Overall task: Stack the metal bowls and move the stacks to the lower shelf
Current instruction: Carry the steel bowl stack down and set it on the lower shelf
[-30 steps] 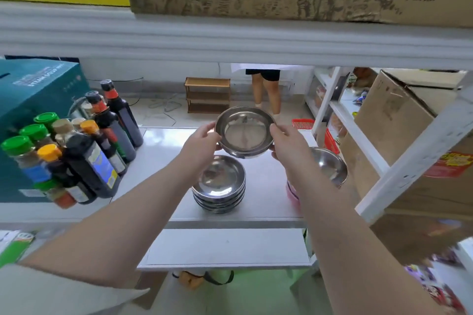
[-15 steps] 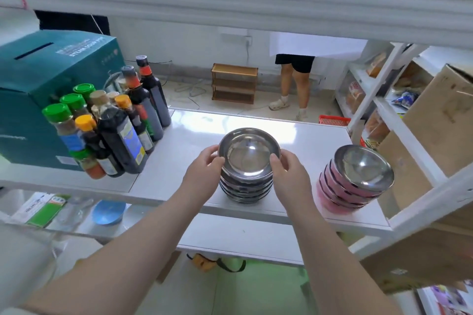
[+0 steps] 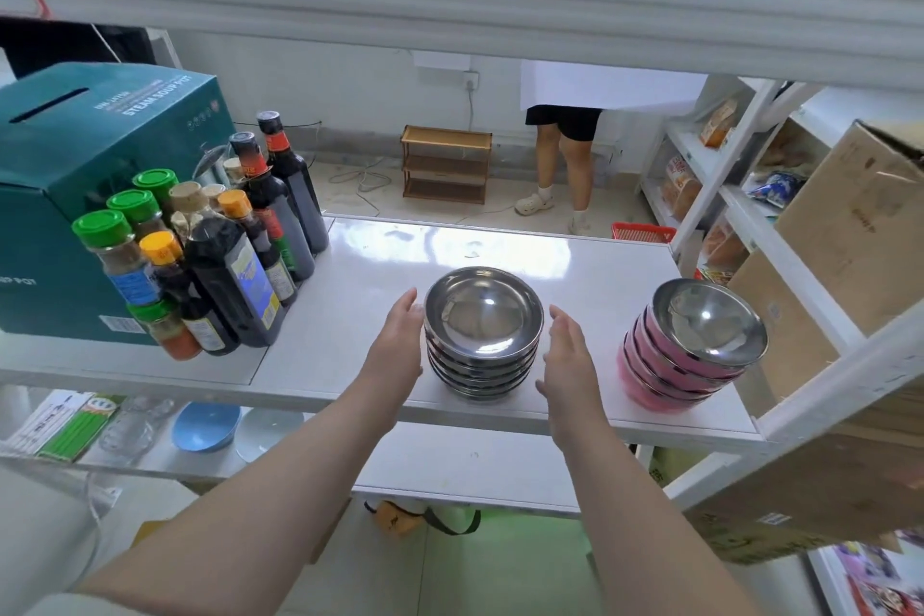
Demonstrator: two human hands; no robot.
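Note:
A stack of several plain metal bowls (image 3: 482, 333) stands near the front edge of the white shelf (image 3: 350, 310). My left hand (image 3: 397, 348) is at the stack's left side, fingers apart, close to or just touching the rims. My right hand (image 3: 567, 363) is open a little to the stack's right, not touching it. A second stack of pink-sided metal bowls (image 3: 692, 345) stands at the shelf's right end. The lower shelf (image 3: 450, 465) shows below the front edge.
Sauce bottles and spice jars (image 3: 220, 245) crowd the shelf's left side in front of a teal box (image 3: 65, 195). A blue bowl (image 3: 205, 425) and glassware lie on the lower left shelf. Cardboard boxes (image 3: 850, 235) fill the right rack. A person's legs (image 3: 562, 165) stand behind.
A second ago both hands held one metal bowl above the stack. It was set on top of the stack, and both hands have now let go and drawn apart.

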